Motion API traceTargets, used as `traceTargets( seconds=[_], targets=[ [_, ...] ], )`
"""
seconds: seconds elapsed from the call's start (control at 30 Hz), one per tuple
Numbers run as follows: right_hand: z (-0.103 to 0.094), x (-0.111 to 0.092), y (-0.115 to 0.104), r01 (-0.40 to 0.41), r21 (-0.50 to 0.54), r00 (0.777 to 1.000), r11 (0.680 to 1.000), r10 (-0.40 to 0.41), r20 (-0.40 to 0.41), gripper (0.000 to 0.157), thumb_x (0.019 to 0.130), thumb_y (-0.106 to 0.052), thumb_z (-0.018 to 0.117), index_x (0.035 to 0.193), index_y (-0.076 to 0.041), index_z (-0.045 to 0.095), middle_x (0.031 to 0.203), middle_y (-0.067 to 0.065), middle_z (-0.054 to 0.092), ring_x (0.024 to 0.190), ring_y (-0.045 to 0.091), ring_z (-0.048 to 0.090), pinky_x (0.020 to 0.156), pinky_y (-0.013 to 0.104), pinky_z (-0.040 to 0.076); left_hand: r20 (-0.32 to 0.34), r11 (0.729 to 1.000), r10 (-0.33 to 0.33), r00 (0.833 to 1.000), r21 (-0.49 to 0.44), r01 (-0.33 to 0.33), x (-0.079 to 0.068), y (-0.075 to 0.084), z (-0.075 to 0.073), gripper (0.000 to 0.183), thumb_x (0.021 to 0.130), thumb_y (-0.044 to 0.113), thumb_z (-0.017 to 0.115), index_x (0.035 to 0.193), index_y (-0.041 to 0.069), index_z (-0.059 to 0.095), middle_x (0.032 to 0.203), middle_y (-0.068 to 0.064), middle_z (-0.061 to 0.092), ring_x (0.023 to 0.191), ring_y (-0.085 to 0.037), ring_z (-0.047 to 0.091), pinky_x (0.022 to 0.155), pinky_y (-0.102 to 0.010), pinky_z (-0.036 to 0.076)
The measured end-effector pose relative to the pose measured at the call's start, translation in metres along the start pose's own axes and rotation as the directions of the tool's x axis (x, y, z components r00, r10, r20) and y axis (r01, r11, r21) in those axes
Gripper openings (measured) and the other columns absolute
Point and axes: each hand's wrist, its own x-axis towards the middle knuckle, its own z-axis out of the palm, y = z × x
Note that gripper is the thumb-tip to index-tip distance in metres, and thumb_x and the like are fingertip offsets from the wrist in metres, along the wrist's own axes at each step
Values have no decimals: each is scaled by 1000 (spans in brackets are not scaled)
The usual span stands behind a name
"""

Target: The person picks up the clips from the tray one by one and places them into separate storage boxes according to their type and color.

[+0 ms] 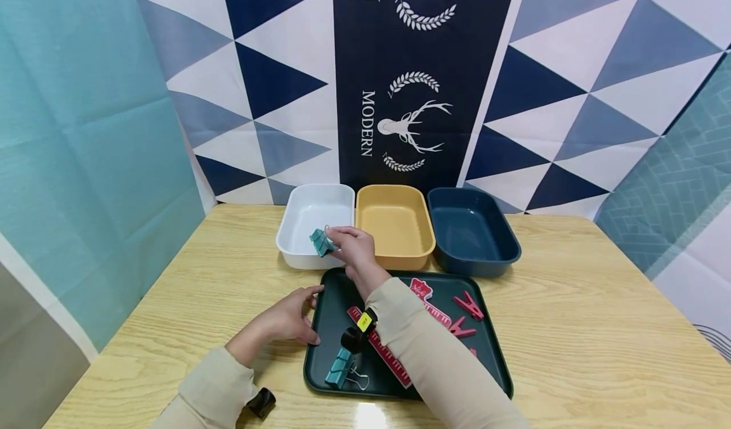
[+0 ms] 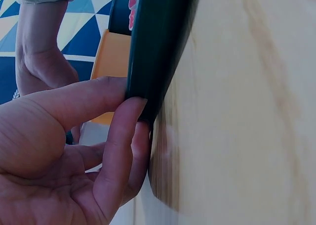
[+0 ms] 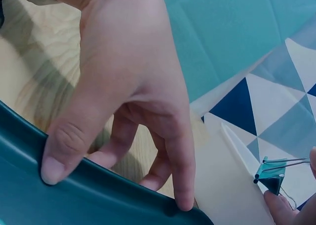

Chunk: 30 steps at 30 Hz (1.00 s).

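Over the front of the white bin [image 1: 311, 251], my right hand [image 1: 355, 251] pinches a teal binder clip [image 1: 322, 242] by its wire handle between thumb and fingers. In the right wrist view the same binder clip [image 3: 270, 174] shows its wire handles. My left hand [image 1: 285, 318] holds the left rim of the dark green tray [image 1: 328, 302], the thumb [image 3: 61, 151] over the edge and other fingers curled outside it. A second teal binder clip [image 1: 339, 369] lies at the tray's front left. Red rulers [image 1: 394, 360] and red clothespins [image 1: 469, 306] lie there too, partly hidden by my right sleeve.
A yellow bin [image 1: 428, 242] and a dark blue bin [image 1: 474, 267] stand beside the white one, in a row behind the tray. All sit on a wooden table [image 1: 577, 327]. A patterned cloth [image 1: 285, 99] hangs at the back.
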Motion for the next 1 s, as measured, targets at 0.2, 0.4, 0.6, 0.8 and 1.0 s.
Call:
traceTargets(
  seconds=[0.2,0.4,0.6,0.8,1.0],
  targets=[
    [4,7,-2,11,-6,999,1000,-11,-42,18,83,-15,71,96,-2,70,101,8,60,89,20,54,80,36,53,9,1000,12,1000,14,-12,2,-1,0,95,62,-15,77,143,2,28,109,-14,38,65,-19,58,56,-34,55],
    [6,14,-2,17,-36,996,999,-20,-84,15,82,-14,72,92,-4,71,98,7,61,86,17,55,80,35,53,13,999,8,1000,32,-8,4,-4,0,95,63,-13,77,143,3,28,109,-13,38,65,-19,58,56,-33,55],
    [9,21,-6,-3,-21,992,1000,1,-125,15,81,-14,73,92,-4,71,100,8,58,91,21,51,85,37,51,24,1000,8,1000,21,-8,5,-4,1,95,63,-14,76,143,2,28,111,-14,38,66,-20,58,57,-33,55],
    [13,26,-9,-6,-9,988,1000,5,-153,16,82,-15,72,93,-4,70,101,8,56,93,21,50,85,38,51,19,1000,0,1000,6,0,4,-2,1,95,62,-16,76,143,2,28,110,-15,38,66,-20,59,56,-33,55],
    [18,30,-10,-12,-38,987,999,6,-161,17,85,-21,70,95,-7,68,104,7,55,95,25,58,87,38,50,7,1000,0,1000,-17,0,4,0,0,95,61,-18,75,142,0,28,109,-16,39,67,-20,59,56,-34,55]
  ],
)
